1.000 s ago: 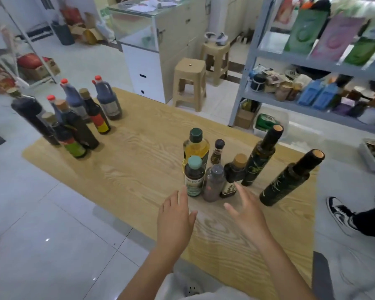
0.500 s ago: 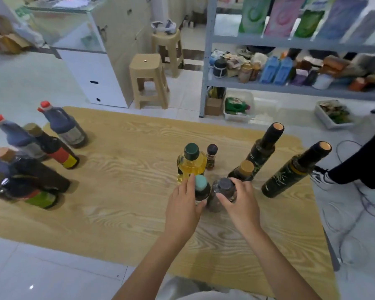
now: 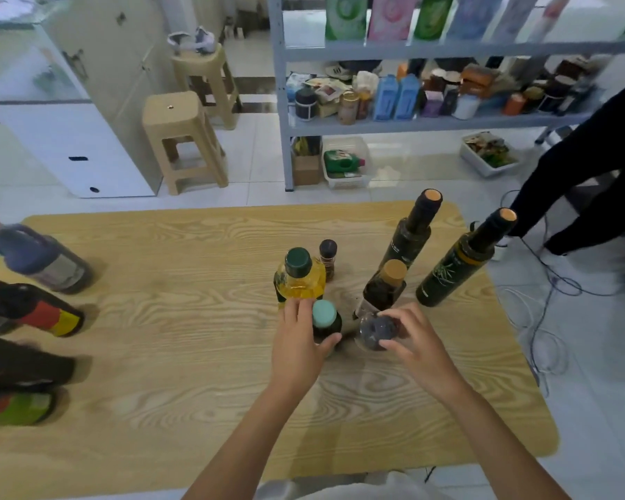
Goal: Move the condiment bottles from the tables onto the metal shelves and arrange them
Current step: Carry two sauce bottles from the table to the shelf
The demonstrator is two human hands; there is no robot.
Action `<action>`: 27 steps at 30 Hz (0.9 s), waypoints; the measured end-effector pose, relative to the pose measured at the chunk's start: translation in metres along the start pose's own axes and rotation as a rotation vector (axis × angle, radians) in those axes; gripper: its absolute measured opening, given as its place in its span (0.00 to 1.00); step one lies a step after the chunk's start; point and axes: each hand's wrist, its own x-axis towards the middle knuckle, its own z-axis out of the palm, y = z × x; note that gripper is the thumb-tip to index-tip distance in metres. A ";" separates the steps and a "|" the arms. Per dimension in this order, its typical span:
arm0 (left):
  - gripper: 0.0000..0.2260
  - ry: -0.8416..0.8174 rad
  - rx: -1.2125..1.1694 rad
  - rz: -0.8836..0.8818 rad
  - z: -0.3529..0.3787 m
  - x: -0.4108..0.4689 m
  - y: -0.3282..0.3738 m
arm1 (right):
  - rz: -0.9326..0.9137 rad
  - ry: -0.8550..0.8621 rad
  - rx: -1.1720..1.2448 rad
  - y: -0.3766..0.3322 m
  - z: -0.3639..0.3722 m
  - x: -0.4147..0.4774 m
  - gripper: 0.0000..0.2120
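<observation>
Both hands, hovering open a second ago, have now dropped onto bottles. Apart from the metal shelves [image 3: 430, 122], on the wooden table [image 3: 195, 337], the left hand [image 3: 296, 341] curls round the teal-capped bottle [image 3: 324, 313]; the right hand [image 3: 419, 344] pinches the grey-capped bottle [image 3: 376, 330].

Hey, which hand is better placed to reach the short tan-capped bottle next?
Probably the right hand: it grips the grey-capped bottle right next to the tan-capped bottle. The left hand holds the teal-capped bottle, farther away.
</observation>
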 end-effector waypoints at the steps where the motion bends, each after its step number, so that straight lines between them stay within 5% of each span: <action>1: 0.28 -0.007 0.002 0.000 0.001 0.001 -0.002 | 0.013 0.001 0.016 0.001 -0.003 -0.002 0.17; 7: 0.32 -0.040 -0.044 -0.041 0.004 0.003 -0.003 | 0.113 0.045 0.047 -0.001 0.006 0.004 0.21; 13: 0.30 -0.009 -0.036 -0.040 0.010 0.001 -0.003 | 0.103 0.086 -0.116 0.003 0.051 0.010 0.46; 19: 0.26 -0.045 -0.131 -0.051 0.017 -0.002 -0.003 | 0.095 0.286 -0.164 0.005 0.061 0.013 0.38; 27: 0.31 -0.121 -0.184 -0.030 0.023 -0.001 0.008 | 0.016 -0.002 -0.009 0.027 0.009 0.004 0.33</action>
